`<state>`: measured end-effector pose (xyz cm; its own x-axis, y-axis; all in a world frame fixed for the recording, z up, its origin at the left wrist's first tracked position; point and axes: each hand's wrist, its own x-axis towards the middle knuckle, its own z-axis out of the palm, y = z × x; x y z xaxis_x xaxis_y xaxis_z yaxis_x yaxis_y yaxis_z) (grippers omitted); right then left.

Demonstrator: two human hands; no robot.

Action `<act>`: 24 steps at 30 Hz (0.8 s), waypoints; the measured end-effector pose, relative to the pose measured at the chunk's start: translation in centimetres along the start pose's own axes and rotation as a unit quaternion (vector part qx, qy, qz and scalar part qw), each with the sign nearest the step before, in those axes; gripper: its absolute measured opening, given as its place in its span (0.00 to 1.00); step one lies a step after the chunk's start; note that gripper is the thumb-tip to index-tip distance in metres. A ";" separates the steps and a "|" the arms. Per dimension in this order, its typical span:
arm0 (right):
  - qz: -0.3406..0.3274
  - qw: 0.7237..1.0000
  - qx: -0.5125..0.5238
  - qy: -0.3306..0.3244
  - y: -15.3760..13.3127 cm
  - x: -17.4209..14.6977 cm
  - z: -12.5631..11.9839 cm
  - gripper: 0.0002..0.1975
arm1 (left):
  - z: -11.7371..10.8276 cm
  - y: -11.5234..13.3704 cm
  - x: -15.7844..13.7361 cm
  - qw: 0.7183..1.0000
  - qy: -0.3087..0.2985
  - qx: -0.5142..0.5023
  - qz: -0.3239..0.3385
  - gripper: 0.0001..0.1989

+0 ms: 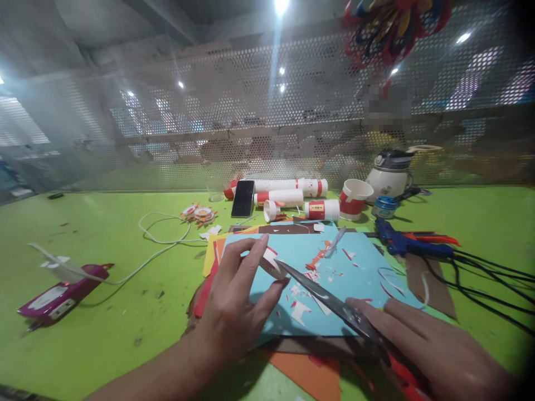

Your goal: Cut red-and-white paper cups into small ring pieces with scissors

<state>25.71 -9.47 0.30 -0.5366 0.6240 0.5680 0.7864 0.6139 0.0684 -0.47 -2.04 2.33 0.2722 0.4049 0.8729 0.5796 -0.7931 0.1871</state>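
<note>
Currently, your left hand (232, 295) pinches the small white-and-red piece (273, 268) between fingers and thumb, above the blue sheet (363, 253), toward its left edge. Rightward, the scissors (330, 301) slant far-left, tip at the piece's right side, contact unclear. Your right hand (434, 341) curls around them at the sheet's near right corner.

Toward the table's (117, 334) near edge I see a person's left forearm (163, 365), bare, narrowing smoothly into an unadorned wrist (198, 342) and a bare left hand (232, 292) with slender, round-tipped fingers (252, 259). The right hand (434, 345) is bare too, broad across the back, its finer details softened by blur
</note>
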 end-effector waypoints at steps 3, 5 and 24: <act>0.003 1.000 -0.008 -0.009 0.2 -0.1 0.2 0.23 | 0.0 0.0 0.0 1.000 -0.001 -0.006 0.002 0.29; 0.003 1.000 -0.006 -0.015 0.2 -0.1 0.3 0.22 | 0.0 0.0 0.0 1.000 -0.003 -0.011 0.002 0.29; 0.102 0.966 0.203 -0.123 -0.3 1.0 -0.8 0.16 | -0.2 0.1 0.4 0.999 -0.024 -0.019 -0.013 0.27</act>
<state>25.22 -9.40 1.54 -0.4795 0.8173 0.3196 0.7252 0.5741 -0.3802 -0.41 -2.04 2.77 0.2944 0.4460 0.8452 0.5576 -0.7984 0.2271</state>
